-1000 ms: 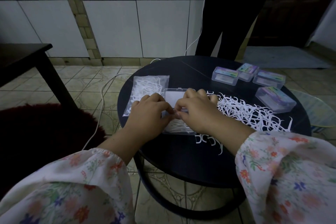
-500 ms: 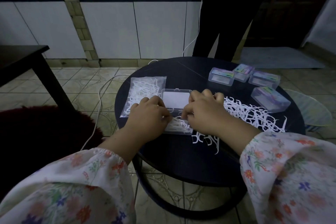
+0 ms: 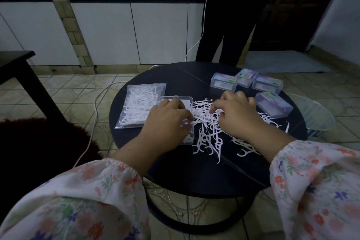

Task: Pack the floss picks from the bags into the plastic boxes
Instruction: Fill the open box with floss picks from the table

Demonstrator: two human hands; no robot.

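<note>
On the round black table, my left hand lies over an open clear plastic box, fingers curled on it; most of the box is hidden, and a few floss picks show in its near end. My right hand sits in the loose pile of white floss picks to the right of the box, fingertips curled down and pinching picks. A clear bag of floss picks lies flat to the left of the box.
Several closed plastic boxes with coloured labels stand at the table's back right. A person in dark trousers stands behind the table. A white cable runs over the floor at left, near a dark table and a dark rug.
My right hand has left the open box and moved right into the loose pile of picks. My left hand has stayed on the box.
</note>
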